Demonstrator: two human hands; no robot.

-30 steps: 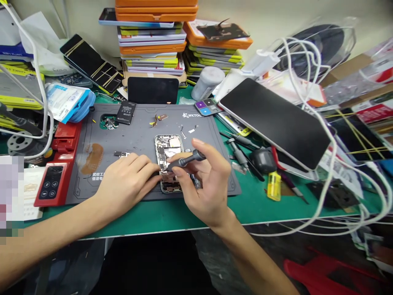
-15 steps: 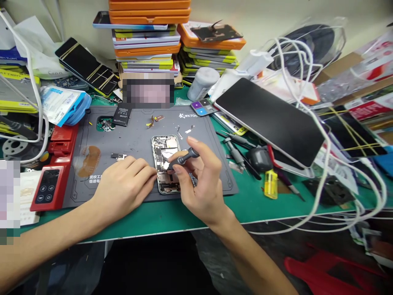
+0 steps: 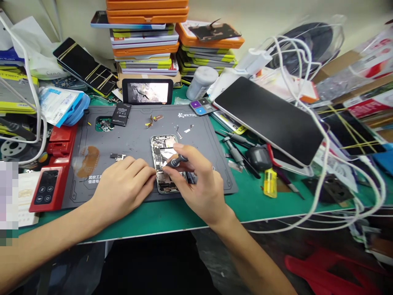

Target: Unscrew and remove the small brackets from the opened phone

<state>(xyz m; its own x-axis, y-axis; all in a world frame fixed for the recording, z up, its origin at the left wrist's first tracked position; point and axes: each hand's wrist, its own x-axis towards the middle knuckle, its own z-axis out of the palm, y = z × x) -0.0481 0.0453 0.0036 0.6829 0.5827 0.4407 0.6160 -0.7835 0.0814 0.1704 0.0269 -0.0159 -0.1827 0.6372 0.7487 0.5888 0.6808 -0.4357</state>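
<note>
Pinched between our right hand's [image 3: 201, 190] thumb and fingers is a dark screwdriver [image 3: 175, 161], its tip down among the exposed parts of the opened phone [image 3: 164, 164]. Half a second ago the handle stood higher, with the forefinger stretched up behind it; now the fingers have folded down over the shaft and the tool lies lower and flatter, which we judge to mean the tip has settled onto a part inside and is being worked. Our left hand [image 3: 123, 188] has not shifted: loosely curled, holding nothing, its fingertips press the phone's left edge to steady it. That phone lies face-open on the grey mat [image 3: 135, 135], right of the mat's middle and toward its near edge. Loose small parts and a black battery [image 3: 121, 114] sit toward the mat's far edge.
</note>
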